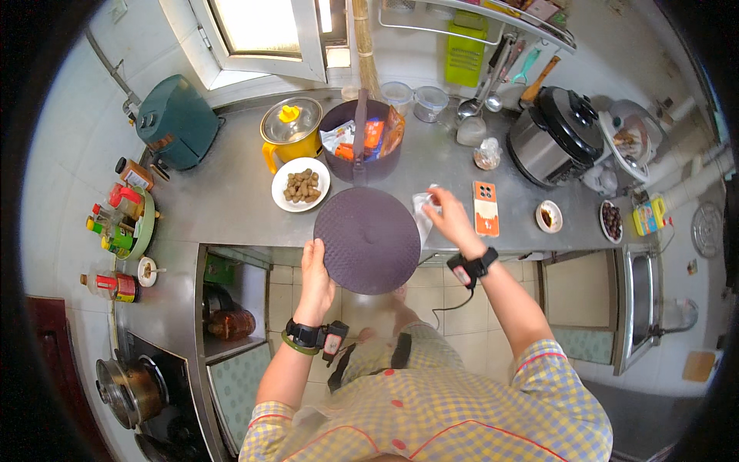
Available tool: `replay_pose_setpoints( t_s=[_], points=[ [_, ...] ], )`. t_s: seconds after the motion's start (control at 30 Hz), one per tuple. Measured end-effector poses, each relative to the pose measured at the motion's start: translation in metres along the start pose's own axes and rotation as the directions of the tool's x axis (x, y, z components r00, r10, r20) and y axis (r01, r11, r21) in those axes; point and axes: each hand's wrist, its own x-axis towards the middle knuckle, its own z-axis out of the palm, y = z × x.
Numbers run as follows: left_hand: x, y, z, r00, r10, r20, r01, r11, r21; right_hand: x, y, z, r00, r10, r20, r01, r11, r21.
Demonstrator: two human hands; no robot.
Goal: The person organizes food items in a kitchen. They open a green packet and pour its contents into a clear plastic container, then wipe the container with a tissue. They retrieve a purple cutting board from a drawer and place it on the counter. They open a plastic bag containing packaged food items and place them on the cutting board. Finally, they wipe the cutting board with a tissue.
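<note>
My left hand (314, 273) grips the left edge of a round, dark purple lid (367, 240) with a textured surface, holding it in front of the counter edge. Close to the lid's right side, my right hand (451, 221) has its fingers curled on a crumpled white cloth or tissue (423, 212). Behind the lid stands a dark purple bucket (337, 163) with an upright handle; orange and white packets (374, 132) lie inside it. A white plate (280, 195) of brown, nut-like pieces (302, 185) sits left of the bucket.
A yellow pot (308, 146) with a glass lid is beside the bucket. To the right are an orange-and-white phone (486, 208), a small bowl (549, 216) and a pressure cooker (556, 137). A green air fryer (178, 123) stands left. Below it, a drawer or cabinet (231, 300) is open.
</note>
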Motion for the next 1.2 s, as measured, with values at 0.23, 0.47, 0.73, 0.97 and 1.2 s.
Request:
replay_pose_setpoints(
  t_s=[0.23, 0.47, 0.73, 0.97, 1.2],
  points=[
    [0.064, -0.006, 0.08, 0.963, 0.09, 0.253, -0.203, 0.862, 0.465, 0.016, -0.042, -0.032, 0.971, -0.069, 0.229, 0.014, 0.971, 0.237],
    [0.116, -0.011, 0.139, 0.938, -0.008, 0.347, -0.17, 0.862, 0.477, 0.051, -0.003, -0.047, 0.998, 0.032, 0.056, -0.049, 0.94, 0.338],
    [0.156, 0.004, 0.184, 0.862, 0.172, 0.477, -0.476, 0.598, 0.645, 0.07, 0.031, -0.074, 0.986, 0.103, -0.132, -0.065, 0.962, 0.267],
    [0.208, -0.023, 0.176, 0.596, 0.07, 0.8, -0.685, -0.475, 0.552, 0.055, 0.038, -0.091, 0.919, 0.27, -0.286, -0.201, 0.948, 0.249],
    [0.212, -0.007, 0.161, 0.799, -0.01, 0.601, -0.376, -0.789, 0.486, 0.052, 0.032, -0.086, 0.905, 0.307, -0.294, -0.261, 0.947, 0.187]
  ],
)
